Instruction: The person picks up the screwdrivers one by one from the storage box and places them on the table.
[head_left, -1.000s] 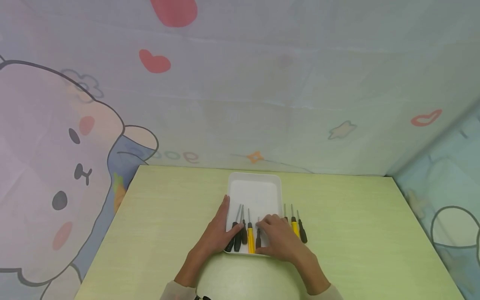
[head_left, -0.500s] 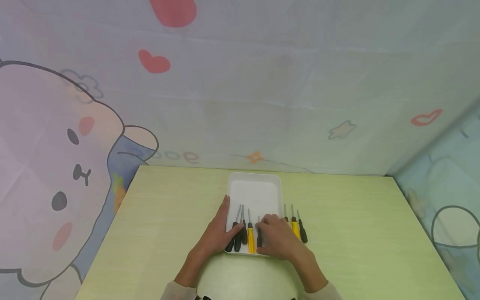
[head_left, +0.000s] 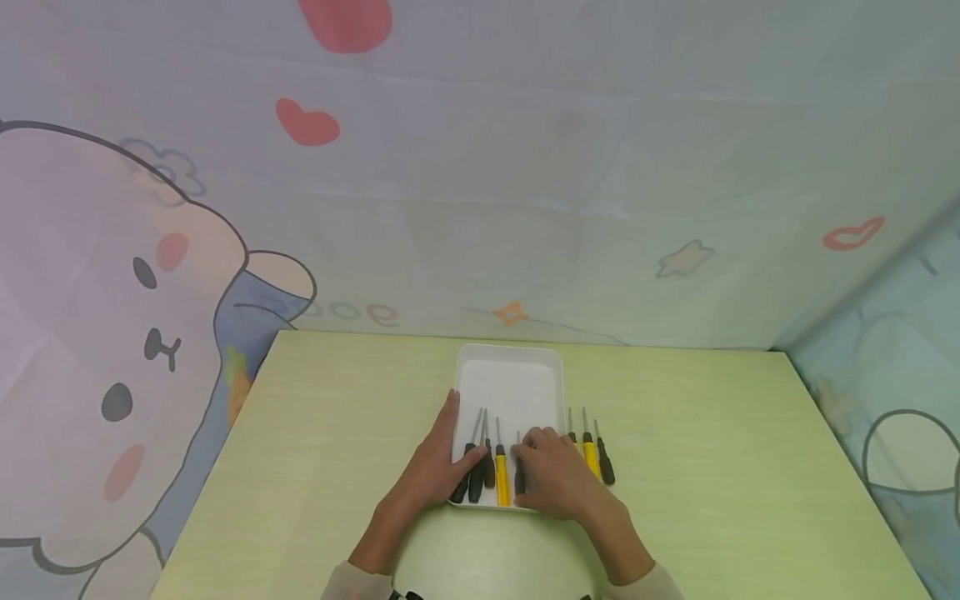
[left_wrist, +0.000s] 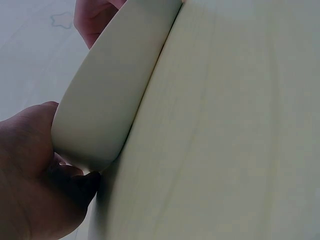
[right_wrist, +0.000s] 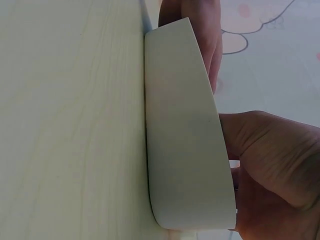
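Note:
A white rectangular tray (head_left: 510, 379) lies on the table. My left hand (head_left: 433, 468) holds its left side, fingers along the outer wall and thumb over the rim. In the tray's near part, several screwdrivers lie side by side: black-handled ones (head_left: 476, 482) at the left and a yellow-handled one (head_left: 502, 482) beside them. Just right of the yellow one, my right hand (head_left: 558, 477) pinches a small dark-handled screwdriver (head_left: 520, 477), its shaft pointing away from me. Both wrist views show mainly the tray's outer wall (left_wrist: 100, 85), with the screwdrivers hidden behind it.
Outside the tray, right of it, a yellow-handled screwdriver (head_left: 590, 454) and a black-handled one (head_left: 607, 463) lie on the table (head_left: 712, 467). Another screwdriver (head_left: 572, 433) there is partly covered by my right hand. A printed cloth (head_left: 525, 167) hangs behind the table.
The small dark-handled screwdriver under my right hand has shifted slightly to the right, away from the yellow one. My left hand and the tray stay put.

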